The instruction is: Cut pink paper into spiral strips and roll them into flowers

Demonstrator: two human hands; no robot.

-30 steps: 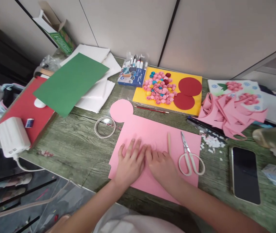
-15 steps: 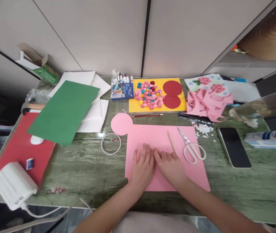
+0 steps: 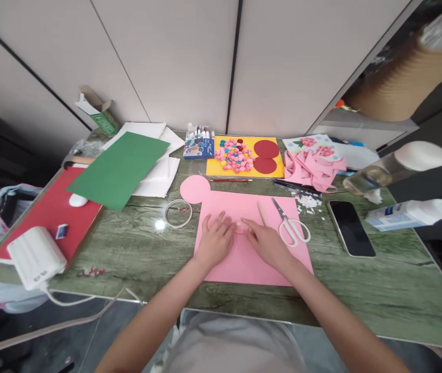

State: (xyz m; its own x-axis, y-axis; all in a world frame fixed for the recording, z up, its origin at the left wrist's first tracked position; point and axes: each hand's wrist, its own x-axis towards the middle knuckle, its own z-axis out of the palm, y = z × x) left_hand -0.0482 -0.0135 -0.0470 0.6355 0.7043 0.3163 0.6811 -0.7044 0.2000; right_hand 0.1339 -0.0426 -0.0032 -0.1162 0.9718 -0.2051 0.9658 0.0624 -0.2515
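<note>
A sheet of pink paper (image 3: 259, 267) lies on the table under both my hands. My left hand (image 3: 216, 241) rests on it with fingers spread, its fingertips beside a small pink paper strip (image 3: 240, 231). A tiny white piece (image 3: 239, 224) sits on that strip. My right hand (image 3: 267, 243) stretches its index finger to the white piece, the other fingers bent; no held thing shows in it. Right of the hand lie a pale wooden stick (image 3: 261, 213) and white-handled scissors (image 3: 294, 228). A pink paper circle (image 3: 195, 189) touches the sheet's upper left corner.
Left are a tape roll (image 3: 177, 214), green paper (image 3: 119, 168), red sheet (image 3: 45, 217) and white charger (image 3: 36, 257). Behind stand markers (image 3: 199, 144) and yellow paper (image 3: 213, 170) with paper rosettes (image 3: 236, 155). Right are pink scraps (image 3: 314, 170), a phone (image 3: 352, 228) and bottles (image 3: 411, 213).
My hands have moved apart a little, and the strip with its white piece now shows between them. My right index finger has stretched out. The camera view has shifted.
</note>
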